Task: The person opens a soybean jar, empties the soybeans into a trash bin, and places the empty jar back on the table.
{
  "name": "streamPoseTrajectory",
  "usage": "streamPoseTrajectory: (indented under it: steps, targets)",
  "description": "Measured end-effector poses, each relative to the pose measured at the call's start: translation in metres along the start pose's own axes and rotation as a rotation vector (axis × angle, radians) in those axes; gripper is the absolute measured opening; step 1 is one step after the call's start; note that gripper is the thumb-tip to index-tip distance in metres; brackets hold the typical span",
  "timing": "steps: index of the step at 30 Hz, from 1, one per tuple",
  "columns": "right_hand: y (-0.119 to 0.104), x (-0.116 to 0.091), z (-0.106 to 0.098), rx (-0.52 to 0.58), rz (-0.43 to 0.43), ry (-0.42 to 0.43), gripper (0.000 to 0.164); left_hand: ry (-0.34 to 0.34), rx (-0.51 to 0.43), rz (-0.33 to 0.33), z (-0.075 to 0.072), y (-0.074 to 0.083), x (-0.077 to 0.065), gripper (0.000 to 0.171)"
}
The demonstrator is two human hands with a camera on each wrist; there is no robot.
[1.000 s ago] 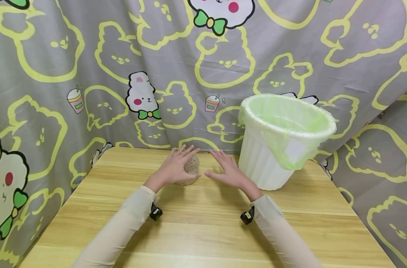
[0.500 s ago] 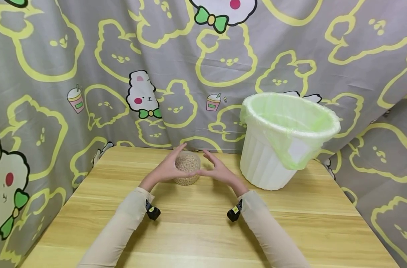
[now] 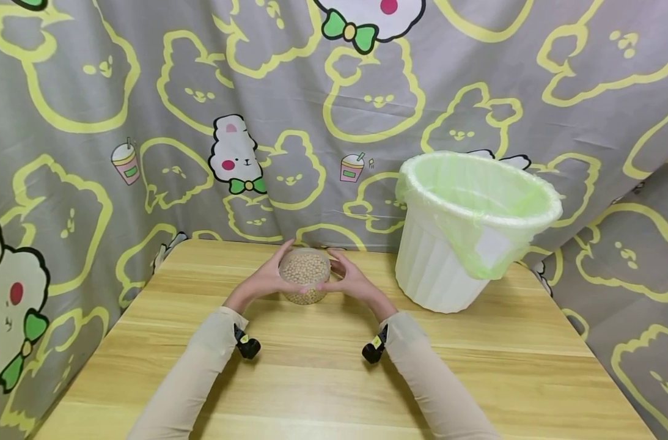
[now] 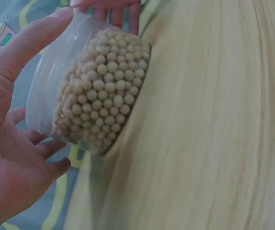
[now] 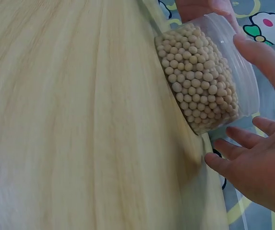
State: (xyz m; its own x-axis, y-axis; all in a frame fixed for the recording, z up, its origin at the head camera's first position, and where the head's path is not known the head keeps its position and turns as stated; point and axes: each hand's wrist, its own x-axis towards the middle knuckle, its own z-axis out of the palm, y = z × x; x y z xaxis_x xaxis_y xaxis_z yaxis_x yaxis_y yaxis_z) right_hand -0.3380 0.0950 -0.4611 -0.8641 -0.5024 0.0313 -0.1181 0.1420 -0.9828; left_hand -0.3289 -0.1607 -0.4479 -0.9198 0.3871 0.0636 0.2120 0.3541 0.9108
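A clear round plastic jar [image 3: 305,267] of pale, soybean-like beans [image 5: 190,76] stands on the wooden table, between both hands. At its left side is my left hand [image 3: 262,280], thumb across the front near the rim, fingers loosely bent toward the back. On the other side, my right hand [image 3: 356,286] has its thumb at the front of the rim; its fingers spread beside the jar, with a gap at the palm. The right wrist view shows several right fingertips [image 5: 219,163] apart from the jar. Whether a lid covers the top is hard to tell.
A tall white bin [image 3: 438,269] with a pale green liner [image 3: 477,244] stands at the table's right rear. Behind the wooden table [image 3: 311,385] hangs a grey cartoon-print curtain [image 3: 289,110]. A small black camera sits on each wrist.
Both hands have come closer around the jar, the right hand moving left and the left hand lowering slightly. More of the jar's top now shows between them; the bin has stayed put.
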Motion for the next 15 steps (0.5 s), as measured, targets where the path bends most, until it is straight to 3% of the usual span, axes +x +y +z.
streamPoseTrajectory:
  steps: [10,15]
  targets:
    - [0.005,0.007,0.008,-0.010,-0.005,-0.023,0.101,-0.073,0.019,-0.029,-0.007,-0.021,0.001,0.135]
    - [0.008,0.009,0.010,-0.036,-0.060,-0.039,0.100,-0.110,-0.001,0.014,-0.008,-0.026,-0.001,0.127]
